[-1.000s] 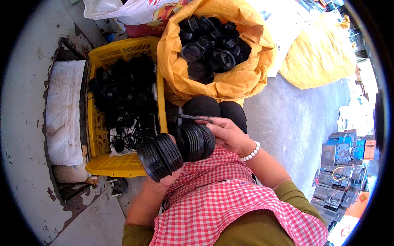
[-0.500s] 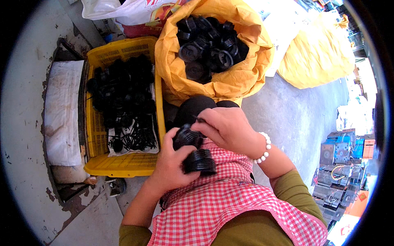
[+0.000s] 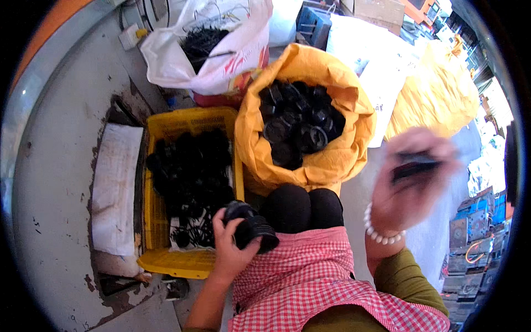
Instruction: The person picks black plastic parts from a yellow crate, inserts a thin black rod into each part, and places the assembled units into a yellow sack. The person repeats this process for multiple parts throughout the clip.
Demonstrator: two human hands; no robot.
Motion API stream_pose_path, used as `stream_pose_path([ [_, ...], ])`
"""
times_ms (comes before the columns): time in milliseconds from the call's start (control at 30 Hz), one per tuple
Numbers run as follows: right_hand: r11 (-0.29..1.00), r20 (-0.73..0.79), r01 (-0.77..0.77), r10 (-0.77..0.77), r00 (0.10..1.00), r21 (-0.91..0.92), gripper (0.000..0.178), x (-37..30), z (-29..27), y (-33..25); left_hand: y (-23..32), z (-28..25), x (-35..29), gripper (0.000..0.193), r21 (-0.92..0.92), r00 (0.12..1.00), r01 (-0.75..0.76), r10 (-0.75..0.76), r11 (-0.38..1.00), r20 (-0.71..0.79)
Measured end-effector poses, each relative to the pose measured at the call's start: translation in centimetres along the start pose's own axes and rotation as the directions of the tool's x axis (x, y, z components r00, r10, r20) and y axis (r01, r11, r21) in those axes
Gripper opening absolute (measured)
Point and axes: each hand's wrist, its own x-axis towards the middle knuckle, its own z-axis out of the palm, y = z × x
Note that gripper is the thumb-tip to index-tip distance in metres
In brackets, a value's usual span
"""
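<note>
My left hand (image 3: 235,243) is closed around a black ribbed round plastic part (image 3: 255,234), over the lap beside the yellow crate (image 3: 191,270). A rounded black top (image 3: 239,210) sticks up between the fingers; whether it is a second part I cannot tell. Raised out to the right, my right hand (image 3: 412,182) is smeared by motion. A dark plastic piece (image 3: 416,167) shows in its grip, too blurred for its exact shape. Black parts (image 3: 191,166) fill most of the crate, with thin black pieces (image 3: 202,229) at its near end.
An orange-yellow sack (image 3: 251,133) of round black parts (image 3: 312,138) stands open beyond my knees. Behind it is a white bag (image 3: 227,74) with thin black strips. A closed yellow sack (image 3: 437,91) lies far right. Metal blocks (image 3: 467,238) are stacked at right; a grey panel (image 3: 55,182) stands left.
My right hand has left the parts in my left hand and swung up and right with a dark piece. My left hand has moved slightly lower. The view has shifted, showing more of the white bag.
</note>
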Motion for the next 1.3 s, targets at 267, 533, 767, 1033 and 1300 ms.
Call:
stream_pose_path([
  [267,0.557,0.481,0.576,-0.325,0.814,-0.598,0.027,11.4,9.2,10.6,2.6,2.7,2.6,0.052,-0.343,0.992,-0.123,0.117,0.931,-0.038],
  [533,0.634,0.473,-0.622,0.768,0.432,-0.460,0.020,-5.7,0.2,7.8,1.2,2.3,3.2,0.056,-0.438,0.977,-0.205,0.212,0.875,-0.033],
  [767,0.327,0.280,-0.875,0.931,0.233,-0.358,0.033,-10.2,-3.3,5.6,2.3,2.7,2.3,0.054,-0.187,0.938,-0.321,0.339,0.929,0.077],
  [1033,0.377,-0.043,-0.892,0.916,0.400,-0.250,0.024,-12.2,-9.0,3.7,1.7,7.3,4.8,0.051,-0.496,0.984,-0.135,0.173,0.858,0.031],
  [1300,0.318,-0.188,-0.941,0.923,0.335,-0.112,0.014,-14.2,-11.5,2.7,7.9,16.7,23.2,0.080,-0.893,0.983,0.108,-0.180,0.437,0.031],
])
